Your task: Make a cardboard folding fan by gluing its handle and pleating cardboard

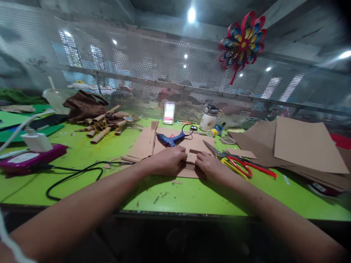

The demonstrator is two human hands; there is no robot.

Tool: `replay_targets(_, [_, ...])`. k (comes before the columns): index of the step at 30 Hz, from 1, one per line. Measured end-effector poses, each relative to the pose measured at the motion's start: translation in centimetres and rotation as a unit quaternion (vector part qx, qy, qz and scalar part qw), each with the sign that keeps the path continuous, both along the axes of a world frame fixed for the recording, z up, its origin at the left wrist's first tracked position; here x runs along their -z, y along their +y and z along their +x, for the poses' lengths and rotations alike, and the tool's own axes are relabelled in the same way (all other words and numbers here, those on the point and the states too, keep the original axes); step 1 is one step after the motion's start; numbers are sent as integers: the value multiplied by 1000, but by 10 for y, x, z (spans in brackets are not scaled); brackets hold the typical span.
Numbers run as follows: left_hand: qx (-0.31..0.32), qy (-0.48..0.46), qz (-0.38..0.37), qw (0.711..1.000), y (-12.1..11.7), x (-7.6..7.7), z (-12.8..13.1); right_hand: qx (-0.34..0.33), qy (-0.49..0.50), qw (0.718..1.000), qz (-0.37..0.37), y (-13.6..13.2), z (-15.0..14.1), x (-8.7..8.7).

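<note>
My left hand [173,160] and my right hand [210,166] rest close together over brown cardboard sheets [139,146] near the table's front. Both hands have their fingers closed on a narrow brown paper strip [190,165] stretched between them; the fingers hide its ends. Just beyond them lies a blue glue gun [171,140], apart from both hands. A rolled paper piece with a frayed, brush-like top [153,140] is left of the glue gun. Beside my right hand are red-handled scissors [239,165] and a yellow-handled tool [233,168], partly overlapping.
Large brown sheets [304,146] are stacked at right. A purple power strip [35,159] with a white plug and a black cable [82,170] occupy the left. Paper rolls [102,128], a brown cloth bag [83,106] and a white jar [208,119] stand farther back.
</note>
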State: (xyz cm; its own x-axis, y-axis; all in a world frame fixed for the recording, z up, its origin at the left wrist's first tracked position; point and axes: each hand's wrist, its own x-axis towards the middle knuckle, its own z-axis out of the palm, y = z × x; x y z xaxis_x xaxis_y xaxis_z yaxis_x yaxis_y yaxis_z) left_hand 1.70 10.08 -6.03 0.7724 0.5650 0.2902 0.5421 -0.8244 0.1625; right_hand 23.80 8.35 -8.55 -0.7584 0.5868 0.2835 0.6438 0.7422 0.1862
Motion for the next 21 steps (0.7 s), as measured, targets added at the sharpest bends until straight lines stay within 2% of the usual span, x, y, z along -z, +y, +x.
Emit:
replay_targets(2, [-37,-53,-97,993,5,-1,1,6,9,1000,10,2,-1,2])
replay_targets(4, [-61,-98,-161,980,11,-3,3,1,24,1000,17,3,-2,3])
replay_targets(7, [-81,-126,-181,972,15,-5,5,-14,55,998,37,1,-5,1])
replay_targets(11, [-92,-116,-202,968,14,-8,8,-30,71,994,79,-5,-10,-8])
replay_targets(14, [-75,-122,-275,951,10,-9,8,-38,86,990,103,-8,-11,-12])
replay_targets(18, [-6,-172,-403,899,2,-10,7,-38,108,986,124,-9,-10,-11])
replay_targets(21, [-3,-184,-429,884,-1,-10,7,-23,126,983,134,-10,-10,-10])
